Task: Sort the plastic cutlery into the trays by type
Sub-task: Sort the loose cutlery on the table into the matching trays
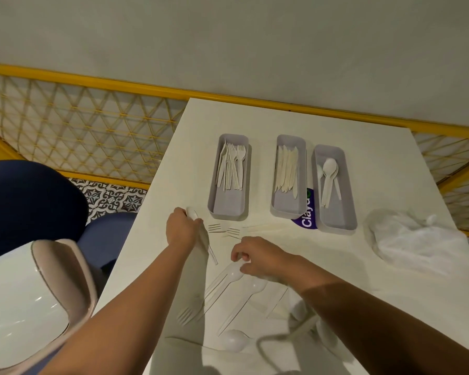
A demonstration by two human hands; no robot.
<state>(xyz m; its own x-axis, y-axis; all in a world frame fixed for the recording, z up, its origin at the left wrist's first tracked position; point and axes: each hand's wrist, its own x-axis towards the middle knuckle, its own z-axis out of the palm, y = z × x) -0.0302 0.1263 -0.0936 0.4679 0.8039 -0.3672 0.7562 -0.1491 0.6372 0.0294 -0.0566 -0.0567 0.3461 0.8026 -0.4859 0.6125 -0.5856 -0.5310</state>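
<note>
The table carries the whole job, and the layout is made for sorting from the near edge outward. Three grey trays stand lengthwise in a row toward the far edge, each within arm's reach. The left tray holds forks, the middle tray holds knives and the right tray holds spoons, so one type goes to each. The middle and right trays stand just beside each other, with a purple label showing between them. The left tray stands apart. A crumpled clear bag lies by the right edge, probably the emptied packaging. The left hand is clenched round a white spoon near the left edge. Its bowl shows above the fist and its handle points back toward the near edge. In my judgement the hand is keeping the piece in reserve so that several go to the tray at once. The right hand, at mid-table, pinches the bowl end of a second spoon, fingers curled above and thumb below. That grip suits lifting a flat, light piece off a smooth top. Unsorted pieces lie toward the near edge, including a fork and another spoon. Two loose forks lie just short of the left tray. Sorting is well along but not finished.
</note>
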